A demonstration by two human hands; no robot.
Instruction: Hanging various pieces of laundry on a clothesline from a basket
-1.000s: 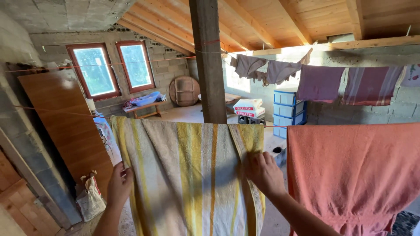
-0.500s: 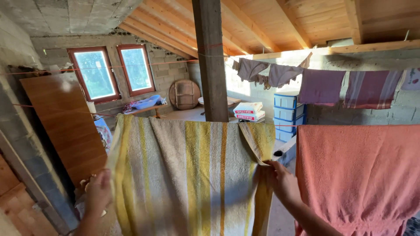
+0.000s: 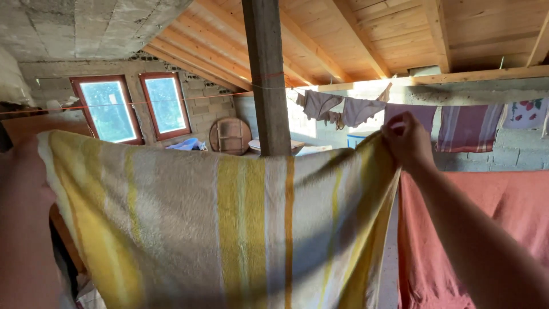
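Head view, looking across an attic with a wooden ceiling (image 3: 372, 34) of slanted beams filling the upper right of the frame and a grey block wall (image 3: 57, 34) at upper left. Largest thing in front is the yellow-striped towel (image 3: 229, 229), stretched wide across the lower left and centre; its bottom edge runs off the frame, so its full length cannot be seen. To its right, in the lower right of the frame, hangs a salmon-pink towel (image 3: 514, 212), partly covered by the person's forearm and cut off at the right and bottom edges. A dark wooden post (image 3: 267, 74) stands upright at centre top, its foot hidden behind the striped towel. Two red-framed windows (image 3: 134, 106) sit at left of centre. A far clothesline carries small laundry (image 3: 400, 111) at right of centre — the pieces are dim and hard to tell apart. A round wooden object (image 3: 230, 136) leans against the back wall beside the post.

The right hand (image 3: 407, 142) is raised at the towel's upper right corner, its grip pinched shut on the cloth. The left hand (image 3: 26, 189) is a blur at the left edge — it meets the towel's upper left corner, but whether its grip is closed on the fabric cannot be told.
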